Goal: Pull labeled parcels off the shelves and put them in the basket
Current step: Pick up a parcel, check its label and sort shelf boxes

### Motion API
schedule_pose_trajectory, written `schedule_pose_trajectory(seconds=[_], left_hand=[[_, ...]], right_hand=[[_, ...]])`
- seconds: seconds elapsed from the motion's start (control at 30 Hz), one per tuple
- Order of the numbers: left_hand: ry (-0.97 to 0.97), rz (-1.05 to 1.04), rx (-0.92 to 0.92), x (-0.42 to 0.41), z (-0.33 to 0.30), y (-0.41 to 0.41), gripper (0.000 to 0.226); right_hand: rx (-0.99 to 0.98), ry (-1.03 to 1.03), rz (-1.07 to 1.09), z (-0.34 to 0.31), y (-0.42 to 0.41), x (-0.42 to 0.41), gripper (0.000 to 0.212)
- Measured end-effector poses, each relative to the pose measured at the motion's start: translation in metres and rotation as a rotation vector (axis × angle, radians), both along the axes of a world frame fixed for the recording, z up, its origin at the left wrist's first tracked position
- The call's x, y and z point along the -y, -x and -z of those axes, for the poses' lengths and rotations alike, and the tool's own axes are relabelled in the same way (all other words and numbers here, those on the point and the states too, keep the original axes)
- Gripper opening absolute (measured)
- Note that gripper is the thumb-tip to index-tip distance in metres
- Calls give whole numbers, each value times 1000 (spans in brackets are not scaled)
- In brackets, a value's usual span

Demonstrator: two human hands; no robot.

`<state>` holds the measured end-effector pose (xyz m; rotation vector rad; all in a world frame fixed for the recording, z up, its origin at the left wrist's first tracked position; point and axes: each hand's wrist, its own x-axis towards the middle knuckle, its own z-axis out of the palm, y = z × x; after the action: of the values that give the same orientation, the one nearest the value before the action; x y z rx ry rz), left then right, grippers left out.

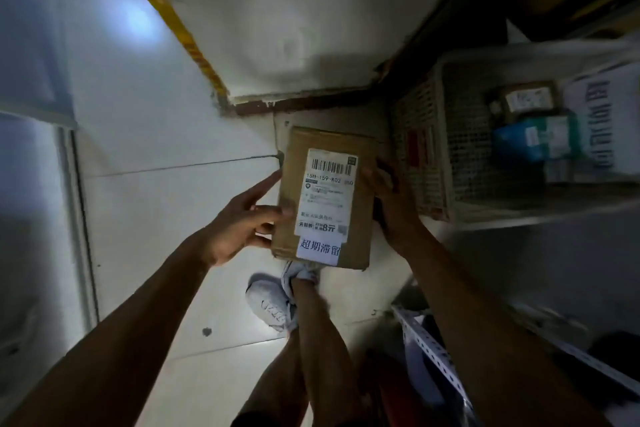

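A brown cardboard parcel [323,199] with a white barcode label and a second white sticker hangs above the floor in the middle of the view. My right hand [388,198] grips its right edge, thumb on the front face. My left hand [242,218] touches its left edge, fingers mostly straight, thumb on the front. A pale mesh basket [446,135] stands to the right of the parcel on a shelf. Several small parcels lie inside it, among them a blue one [533,140] and a brown one [526,99].
A white sign with large characters [602,114] leans at the basket's right side. A perforated metal shelf post [433,350] runs along the lower right. Light floor tiles, my legs and white shoes [270,302] are below. A yellow-edged wall strip [180,31] crosses the upper left.
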<state>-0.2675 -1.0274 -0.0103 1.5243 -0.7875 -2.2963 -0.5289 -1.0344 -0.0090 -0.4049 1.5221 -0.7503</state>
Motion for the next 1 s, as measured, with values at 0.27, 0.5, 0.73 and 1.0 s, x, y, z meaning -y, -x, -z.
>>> schedule_pose_trajectory(seconds=[0.27, 0.5, 0.73, 1.0], left_hand=[[-3, 342, -39, 64, -5, 101, 121], [3, 547, -38, 103, -8, 181, 110], [22, 689, -21, 131, -19, 242, 109], [46, 834, 6, 179, -12, 329, 83]], right_hand=[[-16, 9, 393, -6, 91, -22, 38], [-19, 24, 594, -1, 145, -36, 54], [20, 20, 797, -8, 180, -43, 55], [61, 40, 1018, -2, 230, -25, 62]])
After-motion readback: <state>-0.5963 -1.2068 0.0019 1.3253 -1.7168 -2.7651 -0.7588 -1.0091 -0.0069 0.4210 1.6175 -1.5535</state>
